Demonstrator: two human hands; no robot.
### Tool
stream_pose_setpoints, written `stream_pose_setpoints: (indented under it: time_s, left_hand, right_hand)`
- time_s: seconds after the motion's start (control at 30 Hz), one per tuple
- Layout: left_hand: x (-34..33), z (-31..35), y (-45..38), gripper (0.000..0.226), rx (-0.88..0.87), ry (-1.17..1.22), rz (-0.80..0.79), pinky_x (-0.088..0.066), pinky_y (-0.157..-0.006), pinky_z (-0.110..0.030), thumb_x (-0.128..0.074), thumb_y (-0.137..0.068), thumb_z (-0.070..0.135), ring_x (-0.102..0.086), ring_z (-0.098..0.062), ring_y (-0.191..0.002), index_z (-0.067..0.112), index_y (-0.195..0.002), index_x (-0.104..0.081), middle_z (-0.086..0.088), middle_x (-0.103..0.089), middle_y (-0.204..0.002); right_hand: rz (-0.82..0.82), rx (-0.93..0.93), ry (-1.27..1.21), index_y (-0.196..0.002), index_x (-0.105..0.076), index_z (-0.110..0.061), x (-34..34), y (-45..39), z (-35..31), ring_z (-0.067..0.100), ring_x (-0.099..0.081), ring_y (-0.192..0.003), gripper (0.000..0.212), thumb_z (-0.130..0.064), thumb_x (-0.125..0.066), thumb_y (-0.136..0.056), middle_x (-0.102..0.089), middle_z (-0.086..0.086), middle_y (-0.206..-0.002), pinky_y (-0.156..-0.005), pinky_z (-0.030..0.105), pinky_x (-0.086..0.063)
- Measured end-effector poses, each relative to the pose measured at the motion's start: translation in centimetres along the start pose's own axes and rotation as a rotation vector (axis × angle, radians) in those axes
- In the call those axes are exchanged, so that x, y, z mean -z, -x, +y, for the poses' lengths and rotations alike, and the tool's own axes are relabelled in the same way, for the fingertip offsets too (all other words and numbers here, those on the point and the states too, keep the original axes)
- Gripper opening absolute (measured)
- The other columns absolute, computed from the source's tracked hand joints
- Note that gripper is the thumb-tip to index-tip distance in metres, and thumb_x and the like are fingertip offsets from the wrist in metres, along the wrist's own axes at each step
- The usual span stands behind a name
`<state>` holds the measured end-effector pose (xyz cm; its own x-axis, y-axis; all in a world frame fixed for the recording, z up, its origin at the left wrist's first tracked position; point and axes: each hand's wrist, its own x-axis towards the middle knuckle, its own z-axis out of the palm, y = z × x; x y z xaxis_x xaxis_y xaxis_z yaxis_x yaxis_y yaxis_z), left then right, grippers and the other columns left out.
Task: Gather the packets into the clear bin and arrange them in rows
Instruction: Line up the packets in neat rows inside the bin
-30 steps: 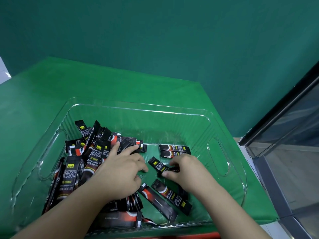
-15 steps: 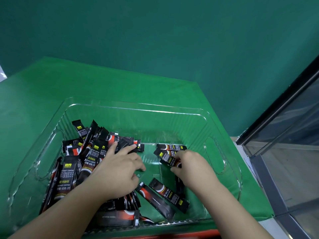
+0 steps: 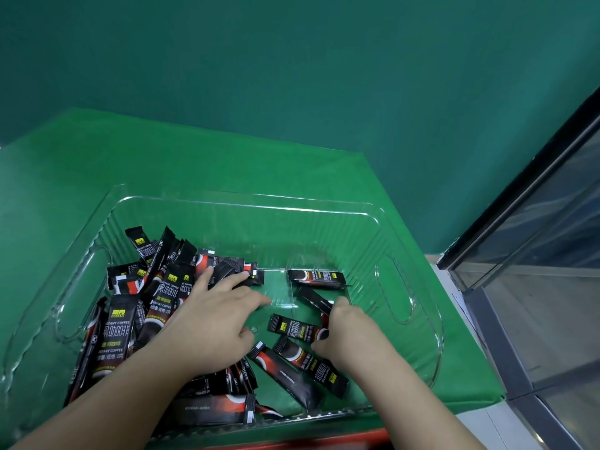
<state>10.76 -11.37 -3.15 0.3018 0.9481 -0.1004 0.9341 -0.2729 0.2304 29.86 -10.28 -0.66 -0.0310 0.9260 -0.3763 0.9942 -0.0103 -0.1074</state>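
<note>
Though every packet in view already lies inside the bin [image 3: 393, 280], which sits on the green table [image 3: 227, 157], the rows have barely begun: one packet [image 3: 316, 278] lies crosswise at the far right, a few lie askew near it, and the pile [image 3: 152, 297] fills the left half. Sorting seems mostly ahead. Packets are slim black sachets with red and yellow print. The left hand [image 3: 211, 323] rests flat, fingers spread, on the pile; the right hand [image 3: 349, 332] pinches a dark packet [image 3: 313, 298].
</note>
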Motion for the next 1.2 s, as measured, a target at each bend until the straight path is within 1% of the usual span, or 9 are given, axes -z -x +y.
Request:
stream_pose_setpoints:
  time_s: [0.1, 0.2, 0.4, 0.47, 0.63, 0.73, 0.83, 1.0, 1.2]
  left_hand:
    - [-0.1, 0.0, 0.0, 0.055, -0.001, 0.003, 0.007, 0.013, -0.116, -0.049, -0.042, -0.090, 0.028, 0.005, -0.005, -0.145, 0.038, -0.143, -0.030, 0.019, -0.034, -0.147]
    - [-0.1, -0.1, 0.0, 0.055, -0.001, 0.004, 0.013, 0.013, -0.116, -0.049, -0.042, -0.090, 0.028, 0.005, -0.005, -0.145, 0.038, -0.143, -0.030, 0.019, -0.035, -0.146]
    - [-0.2, -0.1, 0.0, 0.055, -0.006, 0.005, 0.018, 0.015, -0.116, -0.048, -0.042, -0.090, 0.029, 0.005, -0.004, -0.145, 0.038, -0.142, -0.030, 0.019, -0.035, -0.146]
    - [-0.2, -0.1, 0.0, 0.054, -0.007, 0.006, 0.019, 0.015, -0.116, -0.049, -0.042, -0.090, 0.029, 0.005, -0.004, -0.145, 0.038, -0.142, -0.031, 0.019, -0.034, -0.147]
    - [-0.2, -0.1, 0.0, 0.053, -0.010, 0.012, 0.022, 0.014, -0.116, -0.049, -0.042, -0.090, 0.029, 0.005, -0.005, -0.145, 0.038, -0.142, -0.031, 0.018, -0.035, -0.147]
    - [-0.2, -0.1, 0.0, 0.051, -0.014, 0.017, 0.023, 0.014, -0.116, -0.049, -0.042, -0.090, 0.028, 0.004, -0.005, -0.145, 0.038, -0.140, -0.035, 0.019, -0.036, -0.145]
    - [-0.3, -0.2, 0.0, 0.043, -0.021, 0.025, 0.028, 0.014, -0.116, -0.050, -0.042, -0.090, 0.029, 0.003, -0.005, -0.145, 0.039, -0.132, -0.044, 0.021, -0.039, -0.142]
    - [-0.3, -0.2, 0.1, 0.038, -0.021, 0.028, 0.038, 0.013, -0.116, -0.049, -0.042, -0.089, 0.028, 0.001, -0.005, -0.145, 0.038, -0.126, -0.048, 0.021, -0.041, -0.140]
    - [-0.4, -0.2, 0.0, 0.037, -0.020, 0.023, 0.042, 0.011, -0.116, -0.049, -0.042, -0.089, 0.029, -0.001, -0.004, -0.145, 0.038, -0.123, -0.049, 0.021, -0.042, -0.138]
  right_hand:
    - [0.026, -0.012, -0.027, -0.097, -0.026, -0.011, 0.0, 0.2, 0.0, 0.022, -0.044, -0.081, 0.036, -0.013, -0.061, -0.085, -0.052, 0.012, -0.106, -0.061, 0.025, -0.033]
    - [0.088, -0.001, -0.055, -0.096, -0.024, -0.012, -0.1, 0.2, 0.5, 0.022, -0.045, -0.076, 0.037, -0.006, -0.059, -0.084, -0.047, 0.003, -0.082, -0.045, 0.022, -0.024]
    - [0.067, -0.016, -0.021, -0.115, -0.040, -0.002, 0.7, 0.1, 0.9, 0.016, -0.045, -0.062, 0.031, 0.000, -0.054, -0.087, -0.047, 0.001, -0.073, -0.040, 0.019, -0.024]
    - [0.038, 0.001, 0.057, -0.091, -0.045, -0.007, 1.3, 0.1, 0.8, 0.019, -0.046, -0.064, 0.011, 0.000, -0.052, -0.086, -0.049, 0.005, -0.075, -0.040, 0.019, -0.026]
    - [0.196, 0.032, 0.125, -0.064, -0.026, -0.014, 2.7, 1.2, 1.3, 0.024, -0.043, -0.069, 0.035, 0.009, -0.046, -0.083, -0.033, 0.001, -0.066, -0.057, 0.028, -0.035]
    - [0.333, 0.108, 0.097, -0.077, -0.045, -0.011, 3.2, 0.9, 1.4, 0.020, -0.040, -0.063, 0.019, 0.005, -0.050, -0.084, -0.031, -0.001, -0.070, -0.044, 0.021, -0.023]
    - [0.194, 0.189, 0.033, -0.098, -0.063, -0.014, 2.8, 0.5, 1.0, 0.020, -0.050, -0.068, 0.017, -0.003, -0.053, -0.089, -0.045, 0.001, -0.073, -0.045, 0.019, -0.026]
    - [0.055, 0.241, 0.056, -0.109, -0.066, -0.011, 0.5, 0.2, 0.6, 0.024, -0.059, -0.098, 0.020, -0.009, -0.055, -0.091, -0.064, 0.010, -0.105, -0.079, 0.030, -0.049]
    - [0.200, 0.328, 0.047, -0.128, -0.053, -0.015, -0.6, -0.6, -0.2, 0.024, -0.040, -0.121, 0.040, -0.032, -0.058, -0.092, -0.051, 0.006, -0.129, -0.102, 0.035, -0.037]
